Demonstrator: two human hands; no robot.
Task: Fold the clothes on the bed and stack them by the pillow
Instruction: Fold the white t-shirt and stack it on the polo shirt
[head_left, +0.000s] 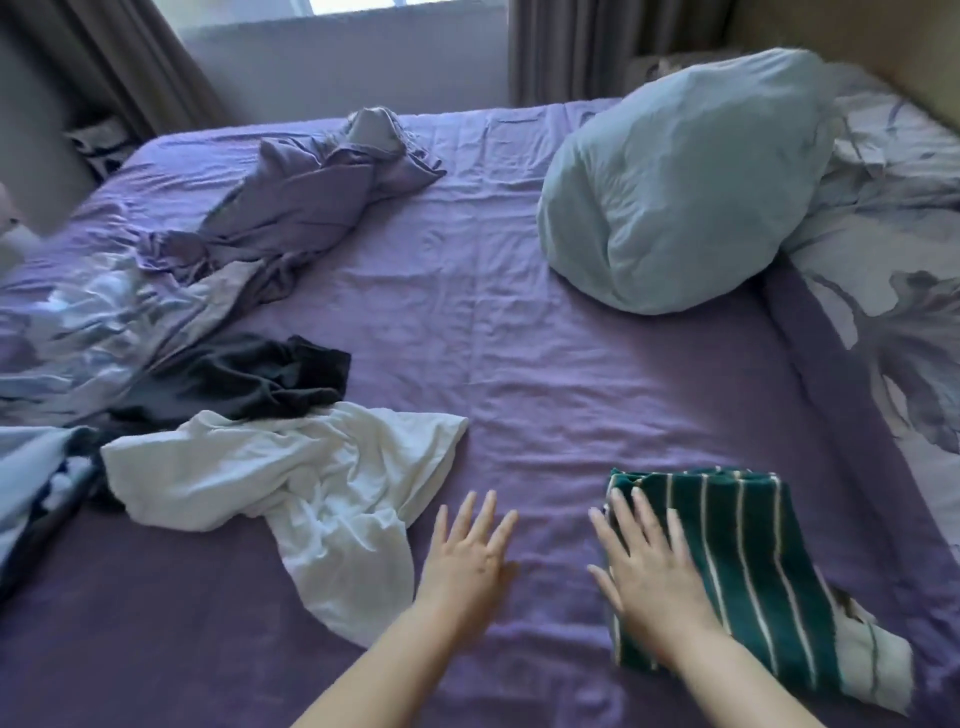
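Pressing the folded green striped garment (748, 561) flat is the step in hand, by my reading. The right hand (649, 566) lies on its left edge with fingers (623, 512) straight and spread, gripping nothing. The left hand (467, 556) rests just beside it on the purple bed sheet (545, 338), fingers likewise straight and empty. To do this well, smooth from the fold outward so the stripes lie even, then slide both palms under the bundle and carry it level to the pale blue pillow (680, 182), which sits well apart at the far right. The white shirt (291, 478), the dark garment (249, 379) behind it and the grey-purple garment (311, 192) farther off lie crumpled, not yet folded.
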